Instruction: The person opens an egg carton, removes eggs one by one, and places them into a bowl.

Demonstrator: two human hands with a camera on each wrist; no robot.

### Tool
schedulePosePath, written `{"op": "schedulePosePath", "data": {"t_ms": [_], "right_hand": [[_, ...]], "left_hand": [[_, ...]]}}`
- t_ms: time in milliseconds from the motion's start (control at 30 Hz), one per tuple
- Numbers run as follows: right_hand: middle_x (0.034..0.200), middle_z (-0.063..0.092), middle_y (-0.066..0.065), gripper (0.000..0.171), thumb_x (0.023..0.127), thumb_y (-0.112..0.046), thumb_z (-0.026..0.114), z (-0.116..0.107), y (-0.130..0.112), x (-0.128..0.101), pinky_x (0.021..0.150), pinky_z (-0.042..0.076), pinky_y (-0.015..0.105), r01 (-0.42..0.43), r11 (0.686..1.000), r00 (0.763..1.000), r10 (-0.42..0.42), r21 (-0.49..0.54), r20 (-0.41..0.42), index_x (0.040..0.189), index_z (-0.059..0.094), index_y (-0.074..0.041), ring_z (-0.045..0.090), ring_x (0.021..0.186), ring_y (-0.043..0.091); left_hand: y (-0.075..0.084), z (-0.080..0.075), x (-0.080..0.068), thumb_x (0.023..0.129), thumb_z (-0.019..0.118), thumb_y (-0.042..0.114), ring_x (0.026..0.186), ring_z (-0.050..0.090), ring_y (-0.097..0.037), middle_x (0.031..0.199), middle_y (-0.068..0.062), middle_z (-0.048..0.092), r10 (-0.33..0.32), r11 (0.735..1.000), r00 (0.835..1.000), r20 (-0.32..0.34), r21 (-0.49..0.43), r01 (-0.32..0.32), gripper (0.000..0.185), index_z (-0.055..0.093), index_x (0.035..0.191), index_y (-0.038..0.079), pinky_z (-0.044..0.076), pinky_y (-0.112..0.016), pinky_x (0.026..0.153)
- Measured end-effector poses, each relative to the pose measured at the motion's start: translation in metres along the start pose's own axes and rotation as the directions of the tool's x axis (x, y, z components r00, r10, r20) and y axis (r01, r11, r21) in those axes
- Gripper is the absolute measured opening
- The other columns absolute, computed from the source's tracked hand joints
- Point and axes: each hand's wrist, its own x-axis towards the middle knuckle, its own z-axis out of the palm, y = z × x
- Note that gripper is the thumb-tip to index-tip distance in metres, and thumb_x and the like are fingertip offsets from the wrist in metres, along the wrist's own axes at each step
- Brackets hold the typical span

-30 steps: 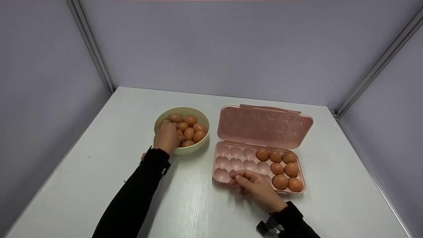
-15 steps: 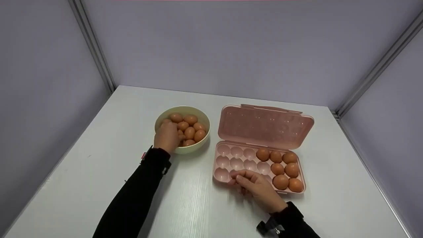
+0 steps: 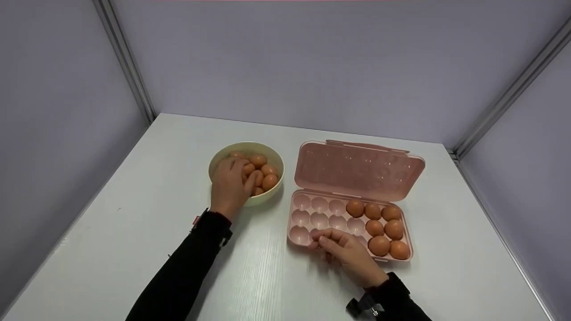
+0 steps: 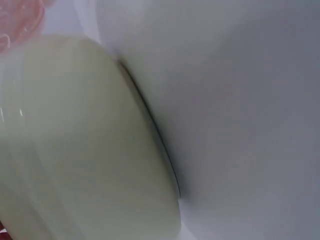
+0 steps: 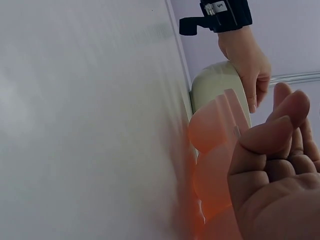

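Eggs (image 3: 378,226) filled seven cups of the pink tray (image 3: 308,238), eleven stayed empty, while the left hand (image 3: 229,187) curled fingers over bowl (image 3: 267,198) eggs and the right hand (image 3: 345,252) pinched the tray's near rim.

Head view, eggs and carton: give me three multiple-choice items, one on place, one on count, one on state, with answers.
1. Where is the left hand?
A. in the bowl of eggs
B. on the carton lid
C. flat on the table

2. How many eggs lie in the carton?
A. three
B. seven
C. twelve

3. How is the carton's lid?
A. shut
B. taken off
C. open, tilted back

Answers:
1 A, its fingers reach among the bowl's eggs.
2 B, seven brown eggs fill the carton's right end.
3 C, it stands hinged behind the tray.
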Motion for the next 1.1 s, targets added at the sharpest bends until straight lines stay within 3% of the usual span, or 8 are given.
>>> {"op": "schedulePosePath", "data": {"t_ms": [100,167,267,400,533,667,900,1100], "right_hand": [[0.113,0.078,0.001,0.047,0.11,-0.032,0.061,-0.001,0.0,-0.003,0.074,0.051,0.023,-0.001,1.0,1.0,0.001,-0.002,0.003,0.138,0.062,0.006,0.061,0.082,0.007],[0.113,0.078,0.0,0.048,0.11,-0.032,0.061,-0.001,-0.001,-0.004,0.074,0.051,0.023,-0.001,1.0,1.0,0.001,0.0,0.003,0.138,0.061,0.006,0.061,0.082,0.007],[0.112,0.078,-0.001,0.048,0.11,-0.032,0.061,0.0,-0.001,-0.005,0.074,0.051,0.023,0.001,1.0,1.0,-0.001,0.007,-0.003,0.138,0.061,0.007,0.062,0.083,0.007],[0.112,0.078,0.0,0.046,0.11,-0.031,0.061,0.001,-0.001,-0.005,0.075,0.051,0.024,0.0,1.0,1.0,0.0,0.019,-0.001,0.138,0.062,0.006,0.062,0.085,0.008],[0.113,0.077,-0.001,0.038,0.11,-0.031,0.061,0.001,-0.002,-0.004,0.077,0.052,0.024,0.002,1.0,1.0,-0.002,0.018,0.001,0.134,0.067,-0.002,0.063,0.088,0.009],[0.11,0.076,-0.005,0.031,0.11,-0.03,0.061,0.0,-0.004,-0.005,0.077,0.052,0.024,0.006,1.0,1.0,-0.006,0.024,-0.008,0.13,0.07,-0.008,0.063,0.088,0.008],[0.113,0.075,0.004,0.037,0.111,-0.027,0.06,0.001,-0.011,-0.013,0.075,0.05,0.023,0.057,0.998,0.998,-0.056,-0.041,0.017,0.135,0.066,0.0,0.061,0.085,0.009],[0.129,0.07,0.015,0.038,0.109,-0.021,0.063,-0.016,-0.038,-0.027,0.08,0.055,0.023,0.111,0.978,0.992,-0.12,-0.175,-0.045,0.136,0.06,0.006,0.064,0.095,0.007]], "left_hand": [[0.018,0.005,-0.011,0.092,0.08,0.018,0.112,0.063,-0.037,0.115,-0.015,0.07,0.146,0.988,0.978,-0.151,-0.022,-0.151,0.024,0.073,0.109,0.003,0.053,-0.051,0.1],[0.034,0.006,-0.018,0.092,0.08,0.02,0.11,0.064,-0.034,0.114,-0.012,0.071,0.216,0.973,0.956,-0.197,-0.034,-0.227,0.021,0.074,0.107,0.006,0.053,-0.049,0.099],[0.06,0.004,-0.029,0.094,0.08,0.022,0.109,0.065,-0.03,0.111,-0.009,0.071,0.296,0.945,0.932,-0.208,-0.077,-0.317,0.019,0.075,0.105,0.008,0.053,-0.044,0.102],[0.092,0.0,-0.05,0.093,0.082,0.023,0.106,0.064,-0.024,0.108,-0.004,0.072,0.351,0.917,0.923,-0.157,-0.143,-0.373,0.015,0.076,0.103,0.013,0.052,-0.039,0.097],[0.114,-0.003,-0.073,0.093,0.083,0.028,0.104,0.062,-0.021,0.108,0.001,0.072,0.391,0.904,0.918,-0.066,-0.16,-0.396,0.016,0.075,0.102,0.018,0.051,-0.036,0.094],[0.121,-0.004,-0.088,0.093,0.083,0.035,0.104,0.063,-0.02,0.113,0.003,0.071,0.417,0.904,0.907,0.052,-0.13,-0.408,0.019,0.073,0.1,0.019,0.051,-0.034,0.093],[0.114,-0.005,-0.096,0.089,0.088,0.034,0.105,0.065,-0.021,0.11,0.0,0.073,0.312,0.949,0.937,0.156,-0.102,-0.299,0.026,0.074,0.103,0.017,0.053,-0.037,0.092],[0.111,-0.008,-0.096,0.091,0.086,0.034,0.103,0.065,-0.021,0.106,0.0,0.072,0.279,0.957,0.943,0.183,-0.128,-0.258,0.026,0.074,0.105,0.016,0.054,-0.037,0.091]]}}
